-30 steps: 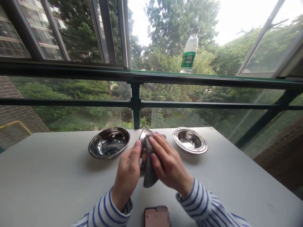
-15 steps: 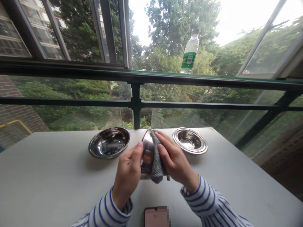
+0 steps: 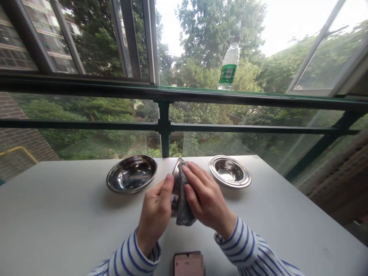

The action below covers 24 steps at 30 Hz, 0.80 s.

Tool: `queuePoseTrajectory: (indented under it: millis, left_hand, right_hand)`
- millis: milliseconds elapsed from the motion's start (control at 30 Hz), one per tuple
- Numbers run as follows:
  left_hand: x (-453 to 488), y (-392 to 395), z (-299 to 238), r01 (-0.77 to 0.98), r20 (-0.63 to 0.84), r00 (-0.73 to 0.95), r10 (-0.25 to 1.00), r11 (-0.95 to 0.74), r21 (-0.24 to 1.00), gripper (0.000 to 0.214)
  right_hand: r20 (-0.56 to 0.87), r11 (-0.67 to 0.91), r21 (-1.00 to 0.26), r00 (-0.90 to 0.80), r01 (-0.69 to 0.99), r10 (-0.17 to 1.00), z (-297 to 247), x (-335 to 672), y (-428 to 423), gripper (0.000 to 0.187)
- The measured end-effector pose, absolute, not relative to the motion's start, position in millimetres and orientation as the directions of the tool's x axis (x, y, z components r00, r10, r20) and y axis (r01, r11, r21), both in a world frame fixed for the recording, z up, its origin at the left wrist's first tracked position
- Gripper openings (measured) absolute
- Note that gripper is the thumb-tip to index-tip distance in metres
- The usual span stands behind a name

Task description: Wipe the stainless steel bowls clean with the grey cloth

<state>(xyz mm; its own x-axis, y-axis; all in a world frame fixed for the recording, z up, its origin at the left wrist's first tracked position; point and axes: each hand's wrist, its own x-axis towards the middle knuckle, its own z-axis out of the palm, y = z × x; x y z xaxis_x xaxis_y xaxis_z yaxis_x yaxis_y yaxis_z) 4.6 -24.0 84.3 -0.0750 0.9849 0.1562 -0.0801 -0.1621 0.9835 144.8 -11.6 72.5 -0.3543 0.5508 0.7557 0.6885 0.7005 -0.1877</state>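
Note:
A shiny metal bowl (image 3: pixel 176 179) is held on its side above the middle of the table. My left hand (image 3: pixel 156 209) grips it from the left, thumb up along the rim and the other fingers hidden behind. My right hand (image 3: pixel 205 195) presses a grey cloth (image 3: pixel 185 212) against the bowl, its fingers closed over the fabric. Most of the bowl is covered by the cloth and both hands. Beyond my left hand stands a wide steel bowl (image 3: pixel 132 174); behind my right hand is a smaller wide-rimmed steel bowl (image 3: pixel 230 171).
The white table (image 3: pixel 71 214) ends at a green metal railing (image 3: pixel 201 96) with glass panels. On the rail stands a plastic bottle (image 3: pixel 229 65) with a green label. A phone (image 3: pixel 188 264) lies at the near edge of the view, between my forearms.
My right hand has shifted left with the cloth, which now covers more of the held bowl. My left hand has stayed almost in place.

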Motion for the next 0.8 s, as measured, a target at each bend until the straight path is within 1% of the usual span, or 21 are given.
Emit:
queuePoseTrajectory:
  millis: [67, 100, 133, 167, 267, 300, 333, 367, 467, 533, 567, 600, 700, 733, 767, 800]
  left_hand:
    - [3.0, -21.9, 82.2, -0.058, 0.188, -0.142, 0.972, -0.198, 0.979, 0.041]
    - [2.2, -21.2, 81.4, -0.045, 0.204, -0.159, 0.966, -0.213, 0.976, 0.041]
    - [1.8, -21.0, 80.7, -0.029, 0.219, -0.157, 0.963, -0.226, 0.974, 0.041]
    - [1.8, -21.4, 80.3, -0.014, 0.232, -0.139, 0.963, -0.236, 0.972, 0.041]
    - [4.6, -24.9, 80.1, -0.003, 0.243, -0.032, 0.969, -0.244, 0.97, 0.042]
    - [5.6, -25.9, 80.3, -0.01, 0.241, -0.005, 0.971, -0.241, 0.97, 0.041]
    - [6.1, -26.6, 80.5, -0.014, 0.237, 0.011, 0.972, -0.237, 0.972, 0.041]
    - [6.2, -26.7, 80.9, -0.015, 0.235, 0.015, 0.972, -0.234, 0.972, 0.041]
    - [3.6, -25.0, 82.2, 0.01, 0.273, -0.011, 0.962, -0.273, 0.962, 0.037]
    - [1.8, -24.0, 82.5, 0.026, 0.3, -0.016, 0.954, -0.3, 0.954, 0.034]
    - [1.6, -24.1, 82.5, 0.03, 0.304, -0.011, 0.953, -0.304, 0.952, 0.034]
    - [1.9, -24.7, 82.3, 0.033, 0.292, 0.0, 0.956, -0.292, 0.956, 0.034]
    - [5.4, -27.9, 82.1, 0.004, 0.265, 0.03, 0.964, -0.265, 0.964, 0.037]
    - [6.7, -28.8, 82.3, -0.009, 0.26, 0.041, 0.965, -0.26, 0.965, 0.037]
    - [7.9, -29.3, 82.6, -0.024, 0.257, 0.047, 0.965, -0.257, 0.966, 0.037]
    - [8.7, -29.4, 82.8, -0.039, 0.251, 0.041, 0.967, -0.249, 0.968, 0.037]
  right_hand:
    - [0.763, 0.742, -0.064, -0.447, 0.667, 0.467, 71.1, 141.1, -14.7, 0.043]
    - [0.759, 0.756, -0.025, -0.48, 0.654, 0.44, 71.0, 139.5, -15.9, 0.043]
    - [0.754, 0.76, -0.013, -0.492, 0.65, 0.434, 71.4, 138.9, -16.3, 0.043]
    - [0.753, 0.752, -0.035, -0.478, 0.658, 0.453, 72.4, 139.4, -15.8, 0.043]
    - [0.734, 0.681, -0.224, -0.339, 0.697, 0.588, 76.8, 145.9, -11.0, 0.041]
    - [0.726, 0.659, -0.276, -0.298, 0.7, 0.62, 77.9, 148.2, -9.7, 0.041]
    - [0.723, 0.65, -0.298, -0.279, 0.699, 0.632, 78.4, 149.6, -9.2, 0.04]
    - [0.731, 0.659, -0.286, -0.286, 0.695, 0.619, 78.3, 150.0, -9.4, 0.041]
    - [0.775, 0.731, -0.138, -0.387, 0.669, 0.5, 76.2, 145.8, -13.5, 0.042]
    - [0.778, 0.758, -0.085, -0.432, 0.647, 0.456, 75.3, 143.2, -14.9, 0.041]
    - [0.775, 0.754, -0.103, -0.423, 0.649, 0.47, 75.3, 143.3, -14.2, 0.041]
    - [0.77, 0.738, -0.152, -0.389, 0.657, 0.505, 75.7, 144.5, -12.4, 0.041]
    - [0.708, 0.652, -0.386, -0.244, 0.652, 0.663, 77.2, 152.3, -4.0, 0.038]
    - [0.682, 0.628, -0.445, -0.213, 0.638, 0.7, 77.3, 154.7, -1.5, 0.038]
    - [0.666, 0.617, -0.476, -0.201, 0.626, 0.718, 77.0, 156.4, 0.2, 0.038]
    - [0.665, 0.619, -0.48, -0.202, 0.622, 0.719, 76.4, 157.0, 0.9, 0.038]
